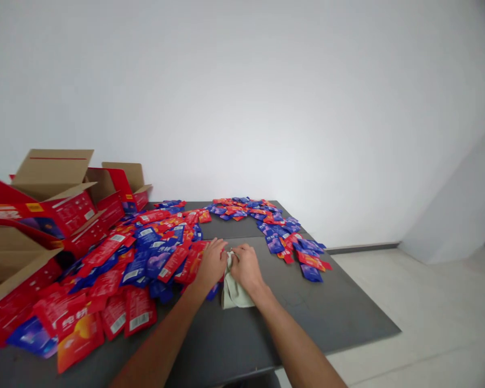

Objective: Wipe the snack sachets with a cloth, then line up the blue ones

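A plain white wall [242, 108] filled the upper frame, and pale floor [396, 291] ran along the right. A dark table [327, 310] spread across the lower half. Open red cardboard boxes [75, 213] crowded the left side, their flaps up; none that showed was closed.

From lower left to centre lay a big heap of red and blue packets [139, 256], loose and overlapping, with nothing sorting them by colour. A thinner band of packets [275, 242] curved from the far edge of the table down its right side, also loose.

At the centre of the frame, the left hand [213, 262] and the right hand [246, 267] stood close together over a pale green cloth [235, 295], perhaps a pouch. The right fingers were pinched on its upper end; the left fingers met its upper left edge, though whether they gripped could not be told.

The handling seemed partway along: the cloth's top was bunched between the hands, while its lower part lay creased on the table and had not been let go. Whether it held anything could not be seen.
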The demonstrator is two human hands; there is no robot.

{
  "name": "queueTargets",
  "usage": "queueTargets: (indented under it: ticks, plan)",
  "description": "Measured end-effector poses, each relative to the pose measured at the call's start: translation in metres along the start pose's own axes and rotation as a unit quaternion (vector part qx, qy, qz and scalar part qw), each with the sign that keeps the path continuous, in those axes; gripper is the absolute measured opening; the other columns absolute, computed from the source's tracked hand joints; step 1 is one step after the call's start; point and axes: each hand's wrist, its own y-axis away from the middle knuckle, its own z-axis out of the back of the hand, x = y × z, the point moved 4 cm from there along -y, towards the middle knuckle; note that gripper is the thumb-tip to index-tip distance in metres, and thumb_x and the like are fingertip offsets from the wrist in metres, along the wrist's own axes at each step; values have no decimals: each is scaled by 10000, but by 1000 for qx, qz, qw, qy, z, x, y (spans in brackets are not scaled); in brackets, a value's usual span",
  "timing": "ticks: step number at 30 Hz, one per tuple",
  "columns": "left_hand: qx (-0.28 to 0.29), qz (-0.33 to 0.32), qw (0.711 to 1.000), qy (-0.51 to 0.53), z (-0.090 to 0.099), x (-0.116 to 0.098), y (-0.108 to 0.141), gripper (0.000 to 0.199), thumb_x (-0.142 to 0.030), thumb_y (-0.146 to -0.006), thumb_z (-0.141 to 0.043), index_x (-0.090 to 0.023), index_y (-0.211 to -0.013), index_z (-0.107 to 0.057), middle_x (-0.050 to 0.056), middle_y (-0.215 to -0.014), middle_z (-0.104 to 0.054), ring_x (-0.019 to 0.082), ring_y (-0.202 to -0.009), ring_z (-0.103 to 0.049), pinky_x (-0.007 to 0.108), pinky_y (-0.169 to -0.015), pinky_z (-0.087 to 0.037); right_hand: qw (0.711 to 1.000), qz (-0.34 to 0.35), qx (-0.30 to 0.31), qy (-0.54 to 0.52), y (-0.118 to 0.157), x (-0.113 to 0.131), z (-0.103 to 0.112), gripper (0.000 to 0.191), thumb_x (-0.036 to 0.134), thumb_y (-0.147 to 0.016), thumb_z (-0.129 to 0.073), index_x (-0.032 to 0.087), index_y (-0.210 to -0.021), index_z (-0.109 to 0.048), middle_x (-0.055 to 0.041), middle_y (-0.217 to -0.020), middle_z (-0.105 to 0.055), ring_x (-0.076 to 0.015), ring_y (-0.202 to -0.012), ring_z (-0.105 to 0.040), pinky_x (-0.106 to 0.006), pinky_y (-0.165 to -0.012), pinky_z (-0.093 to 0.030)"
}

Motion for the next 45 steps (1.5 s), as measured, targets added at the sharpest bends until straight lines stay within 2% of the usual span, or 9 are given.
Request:
queueTargets:
  ticks: [8, 13, 16, 19, 22, 26, 32, 39, 45]
  plan:
    - [83, -40, 993, 73, -89, -55, -30, 443, -104, -856, -426, -139, -1247, -630, 132, -1322, -621, 235, -1268, -535, 449, -1137, -351, 993, -101, -21, 58, 3, -82, 35, 229, 99, -839, -522, 156, -871, -741, -109, -907, -684, -220, -910, -598, -304, -857, -423]
    - [170, -70, 975, 124, -135, -84, -58, 562, -76, -822, -435, -172, -1363, -554, 127, -1423, -538, 225, -1359, -445, 397, -1167, -301, 984, -142, -95, 47, 2, -132, 49, 291, 111, -781, -570, 126, -1032, -715, -162, -1034, -678, -269, -1015, -611, -362, -917, -463]
    - [247, -81, 958, 123, -157, -98, -70, 692, -88, -777, -513, -216, -1455, -450, 122, -1556, -365, 284, -1449, -300, 448, -1185, -242, 979, -158, -117, 47, 2, -158, 52, 409, 111, -749, -587, 95, -1151, -664, -190, -1100, -666, -293, -1062, -613, -397, -945, -466]
    - [333, -85, 935, 86, -177, -106, -76, 792, -143, -744, -598, -276, -1492, -377, 120, -1622, -202, 371, -1475, -195, 556, -1157, -232, 981, -167, -88, 46, 2, -175, 50, 481, 87, -718, -590, 82, -1198, -629, -192, -1088, -681, -289, -1050, -631, -387, -944, -467]
    - [363, -85, 927, 39, -188, -106, -79, 734, -181, -741, -623, -325, -1437, -442, 118, -1618, -212, 405, -1462, -203, 622, -1112, -247, 984, -159, -64, 39, 5, -184, 46, 452, 71, -700, -590, 126, -1143, -655, -149, -977, -715, -261, -943, -667, -344, -885, -487]
    - [337, -66, 939, 19, -187, -99, -81, 572, -220, -759, -610, -290, -1325, -563, 150, -1523, -382, 403, -1387, -338, 583, -1086, -301, 980, -182, -40, 75, 7, -186, 41, 398, 66, -696, -584, 97, -1083, -675, -176, -957, -719, -274, -899, -679, -338, -814, -506]
    - [292, -17, 956, 19, -163, -82, -70, 325, -230, -832, -521, -236, -1130, -650, 153, -1259, -608, 357, -1248, -498, 541, -1047, -354, 976, -188, -39, 101, 7, -174, 39, 307, 90, -718, -611, 130, -1009, -702, -172, -967, -726, -278, -926, -684, -327, -795, -517]
    - [226, 49, 970, 73, -133, -64, -50, 492, -44, -720, -582, -124, -1205, -565, 223, -1190, -637, 332, -1150, -599, 439, -989, -430, 981, -177, -39, 69, 8, -153, 41, 329, 137, -798, -574, 95, -1102, -691, -183, -1111, -702, -285, -1057, -653, -382, -945, -483]
    - [117, 131, 960, 219, -92, -37, -42, 515, -25, -792, -434, -137, -1289, -513, 170, -1208, -663, 232, -1099, -644, 366, -931, -488, 993, -68, -95, -22, 7, -113, 46, 277, 177, -880, -512, 149, -1078, -704, -123, -1134, -687, -241, -1101, -604, -408, -1019, -442]
